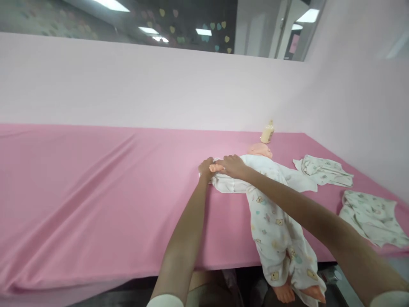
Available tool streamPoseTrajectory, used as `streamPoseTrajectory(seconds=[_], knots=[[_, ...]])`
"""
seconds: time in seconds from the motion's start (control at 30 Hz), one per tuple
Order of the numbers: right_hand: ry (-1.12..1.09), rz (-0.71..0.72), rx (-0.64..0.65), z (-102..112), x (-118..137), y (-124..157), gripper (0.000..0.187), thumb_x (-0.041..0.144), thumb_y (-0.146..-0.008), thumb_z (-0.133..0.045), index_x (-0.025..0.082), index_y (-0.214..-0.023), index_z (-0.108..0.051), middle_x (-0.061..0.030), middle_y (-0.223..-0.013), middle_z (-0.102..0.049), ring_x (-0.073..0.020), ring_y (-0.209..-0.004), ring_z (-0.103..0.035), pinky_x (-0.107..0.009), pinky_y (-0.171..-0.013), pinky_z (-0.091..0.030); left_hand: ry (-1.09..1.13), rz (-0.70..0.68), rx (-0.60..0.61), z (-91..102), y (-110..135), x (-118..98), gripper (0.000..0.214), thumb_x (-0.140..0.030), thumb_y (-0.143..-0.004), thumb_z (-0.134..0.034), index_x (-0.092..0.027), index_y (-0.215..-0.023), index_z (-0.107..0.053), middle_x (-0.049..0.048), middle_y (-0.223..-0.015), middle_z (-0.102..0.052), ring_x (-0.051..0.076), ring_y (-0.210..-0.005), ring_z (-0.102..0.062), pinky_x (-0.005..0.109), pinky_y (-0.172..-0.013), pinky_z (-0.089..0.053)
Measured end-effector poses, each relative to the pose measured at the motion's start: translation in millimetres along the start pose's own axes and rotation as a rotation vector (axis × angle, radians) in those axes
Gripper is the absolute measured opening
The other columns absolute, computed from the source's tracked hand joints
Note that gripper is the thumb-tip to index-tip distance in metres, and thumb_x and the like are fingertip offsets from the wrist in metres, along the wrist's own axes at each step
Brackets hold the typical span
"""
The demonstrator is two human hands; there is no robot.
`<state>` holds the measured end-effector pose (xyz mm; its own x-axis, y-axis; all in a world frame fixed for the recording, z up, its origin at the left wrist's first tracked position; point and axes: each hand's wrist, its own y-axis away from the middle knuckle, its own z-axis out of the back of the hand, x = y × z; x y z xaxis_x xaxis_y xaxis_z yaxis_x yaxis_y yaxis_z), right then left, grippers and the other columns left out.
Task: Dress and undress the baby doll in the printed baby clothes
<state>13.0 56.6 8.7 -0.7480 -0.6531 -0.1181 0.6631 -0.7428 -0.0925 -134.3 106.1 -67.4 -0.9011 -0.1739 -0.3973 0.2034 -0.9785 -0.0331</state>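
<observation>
A baby doll (260, 149) lies on its back on the pink-covered table, head toward the wall. It wears a white top (255, 161) and white trousers (271, 226) with a small bear print; its feet (284, 293) hang past the front edge. My left hand (206, 167) is closed on the end of the top's sleeve (223, 185), beside the doll's small hand (216, 168). Around the doll's forearm my right hand (234, 166) is closed, its fingertips close to that small hand. The other sleeve (303, 180) lies spread out to the right.
Two printed baby garments lie at the right, one farther back (326, 170) and one near the edge (373, 217). A pale yellow pump bottle (267, 132) stands by the wall behind the doll's head. The pink cover (96, 192) has folds at the left.
</observation>
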Motion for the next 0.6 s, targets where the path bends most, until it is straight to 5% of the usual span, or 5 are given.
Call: streamPoseTrajectory(seconds=[0.23,0.4,0.53,0.6], knots=[[-0.085,-0.028,-0.079,-2,3,1,0.043,0.041,-0.084,-0.062,0.023,-0.123,-0.060,-0.0078,-0.111,-0.066,-0.0252,-0.098,-0.061,-0.034,-0.083,-0.042,0.088,-0.005,-0.006,6.4,-4,0,0.022,-0.033,-0.080,-0.059,-0.019,-0.097,-0.061,0.0172,-0.111,-0.066,0.034,-0.109,-0.061,0.040,-0.087,-0.045],[-0.358,-0.069,-0.320,5,-29,57,0.035,0.034,-0.082,-0.066,0.026,-0.116,-0.063,-0.0026,-0.112,-0.066,-0.0218,-0.106,-0.058,-0.032,-0.092,-0.043,0.372,0.052,0.052,23.5,-4,2,0.022,-0.038,-0.079,-0.056,-0.017,-0.083,-0.062,0.0094,-0.087,-0.070,0.026,-0.086,-0.066,0.032,-0.072,-0.049],[-0.411,-0.481,-0.506,-3,-89,140,0.033,0.032,-0.093,-0.045,0.015,-0.117,-0.060,-0.0132,-0.121,-0.061,-0.0247,-0.112,-0.055,-0.038,-0.096,-0.042,0.591,0.128,0.044,43.5,-1,2,0.020,-0.032,-0.079,-0.050,-0.014,-0.082,-0.058,0.0057,-0.075,-0.065,0.017,-0.065,-0.062,0.027,-0.059,-0.049],[-0.407,-0.901,-0.517,-13,-124,183,0.028,0.029,-0.091,-0.042,0.016,-0.106,-0.062,-0.0123,-0.114,-0.063,-0.0238,-0.103,-0.058,-0.036,-0.087,-0.044,0.631,0.148,-0.020,55.6,1,-6,0.016,-0.026,-0.077,-0.049,-0.013,-0.082,-0.055,0.0055,-0.075,-0.063,0.014,-0.061,-0.059,0.025,-0.056,-0.048]])
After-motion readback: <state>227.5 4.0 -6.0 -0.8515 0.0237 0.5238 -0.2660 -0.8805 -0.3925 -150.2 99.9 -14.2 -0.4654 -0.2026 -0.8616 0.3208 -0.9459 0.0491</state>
